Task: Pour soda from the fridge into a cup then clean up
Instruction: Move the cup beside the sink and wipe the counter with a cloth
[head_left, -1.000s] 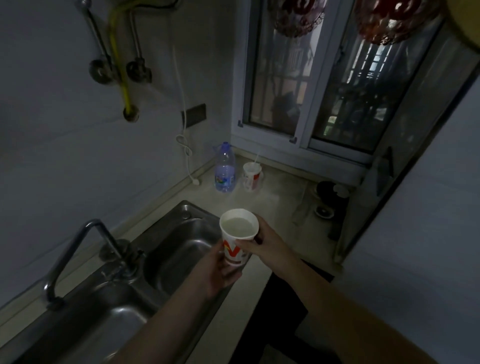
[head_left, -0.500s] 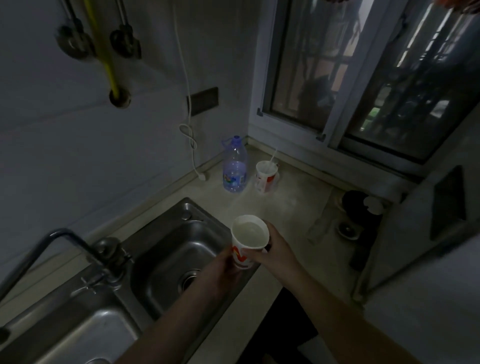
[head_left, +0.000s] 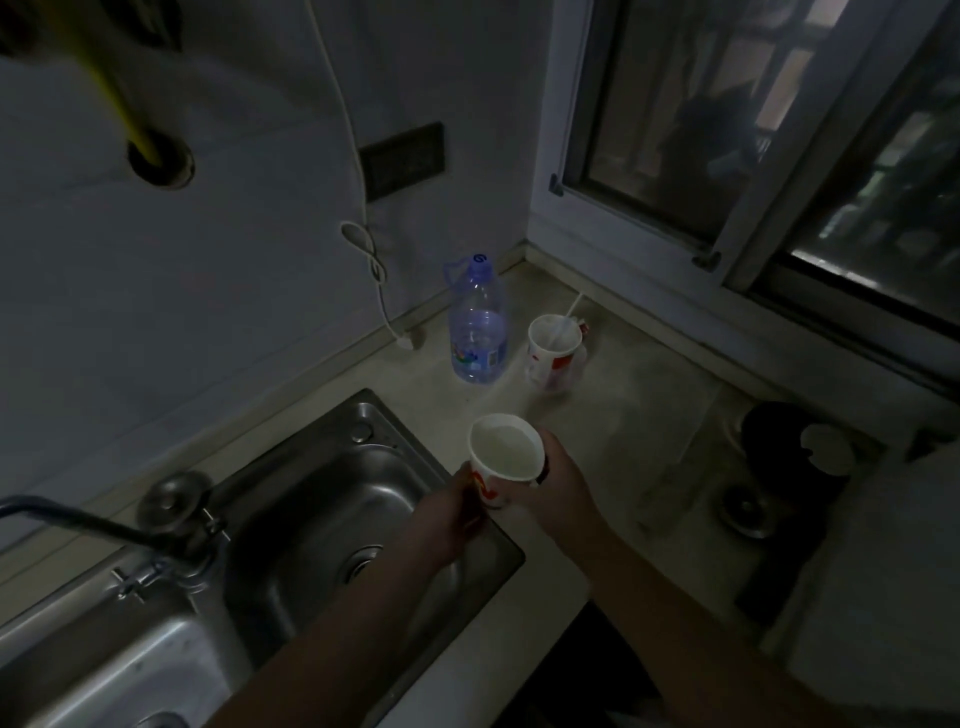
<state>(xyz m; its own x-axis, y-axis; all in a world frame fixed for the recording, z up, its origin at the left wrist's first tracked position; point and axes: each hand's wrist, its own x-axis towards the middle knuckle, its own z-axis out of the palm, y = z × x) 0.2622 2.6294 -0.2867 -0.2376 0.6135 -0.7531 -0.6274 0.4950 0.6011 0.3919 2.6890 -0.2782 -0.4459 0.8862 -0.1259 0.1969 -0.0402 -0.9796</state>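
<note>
Paper cup (head_left: 503, 451), upright at the sink (head_left: 332, 499) corner: thin-walled, crushable; left hand (head_left: 441, 525) and right hand (head_left: 558, 488) clasped its sides.

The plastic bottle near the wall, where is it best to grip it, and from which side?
Grip the plastic bottle around its middle, coming from the sink side: it stands upright, and the straw cup stands close on its other side.

Bare forearms, sleeveless, ringless hands (head_left: 561, 483)
</note>
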